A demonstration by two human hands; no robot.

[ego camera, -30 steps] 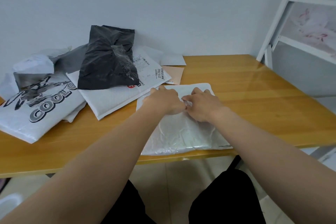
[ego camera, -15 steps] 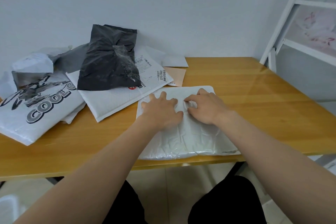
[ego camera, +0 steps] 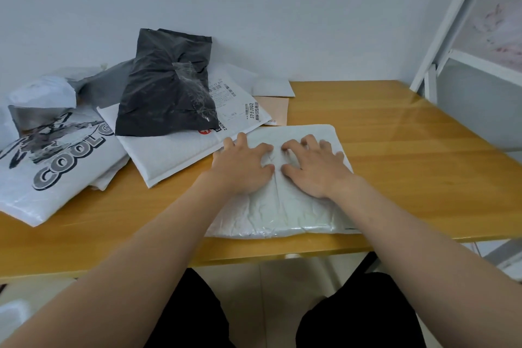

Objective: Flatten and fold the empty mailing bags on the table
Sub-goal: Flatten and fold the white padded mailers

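Both palms down on the crinkled white plastic mailing bag (ego camera: 278, 203), which lies flat right under them at the near edge of the yellow wooden table (ego camera: 409, 150). Left hand (ego camera: 243, 168) and right hand (ego camera: 313, 168) sit side by side, fingers spread wide, thumbs nearly touching, pressing and not gripping anything. Just left of the left hand there's a white padded envelope with a shipping label (ego camera: 180, 152), a crumpled black plastic bag (ego camera: 166, 87) on top of it, and further left a white bag printed "COOL" (ego camera: 50, 167)
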